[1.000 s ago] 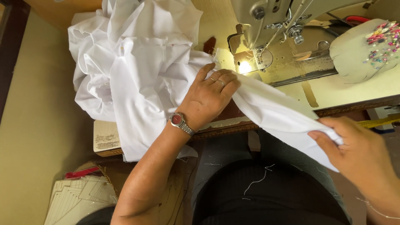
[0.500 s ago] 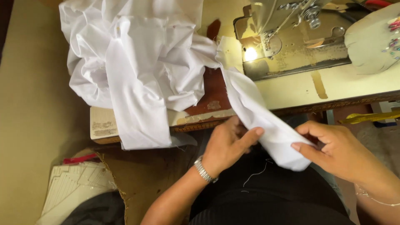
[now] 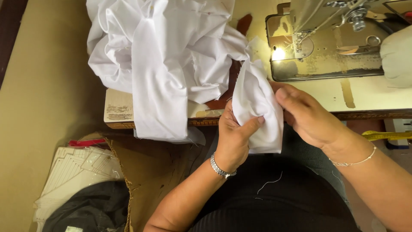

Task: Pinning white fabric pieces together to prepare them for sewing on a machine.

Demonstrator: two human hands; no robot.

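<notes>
A large bundle of white cloth lies heaped on the left end of the sewing table and hangs over its front edge. One end of the cloth runs down toward my lap. My left hand grips that end from the left, thumb on top. My right hand pinches its right side, close to the left hand. Both hands hold the piece just in front of the table edge, below the sewing machine's lit needle area.
A pale pincushion-like lump sits at the table's right. A yellow tape measure hangs below the right edge. On the floor at left lie stacked pale paper patterns, brown cardboard and a dark cloth.
My left hand left the tabletop and came down to the cloth end. Both hands drew together, gathering the strip that was stretched out into a folded piece held upright.
</notes>
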